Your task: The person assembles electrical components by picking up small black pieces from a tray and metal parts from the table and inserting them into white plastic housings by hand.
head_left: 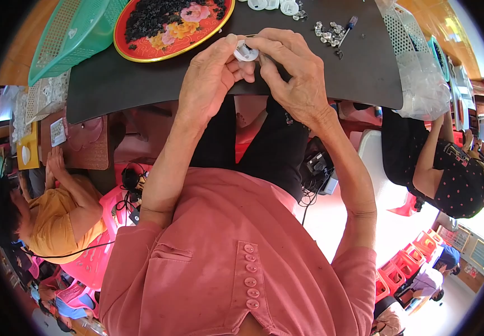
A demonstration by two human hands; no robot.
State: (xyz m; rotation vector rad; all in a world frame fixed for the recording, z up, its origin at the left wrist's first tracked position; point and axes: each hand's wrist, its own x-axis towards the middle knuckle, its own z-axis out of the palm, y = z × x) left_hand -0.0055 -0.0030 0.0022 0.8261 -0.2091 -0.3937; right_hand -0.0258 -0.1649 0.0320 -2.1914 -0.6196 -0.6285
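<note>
Above the near part of the dark table, a small white round plastic piece (244,54) with a hollow middle is held between my two hands. My left hand (211,78) pinches it from the left, thumb on top and the other fingers curled beneath. From the right, my right hand (292,70) closes its thumb and forefinger at the piece's edge. Whether a smaller part sits between those fingertips is too small to tell. Beyond my left hand lies a red round tray (169,54) with a flower pattern, heaped with small black parts (149,25).
More white round pieces (272,4) lie at the table's far edge. Small clear and metallic parts (329,35) are scattered at right, beside a screwdriver-like tool (349,28). A green basket (73,39) stands left; a clear plastic bag (425,84) hangs right. Other people sit on both sides.
</note>
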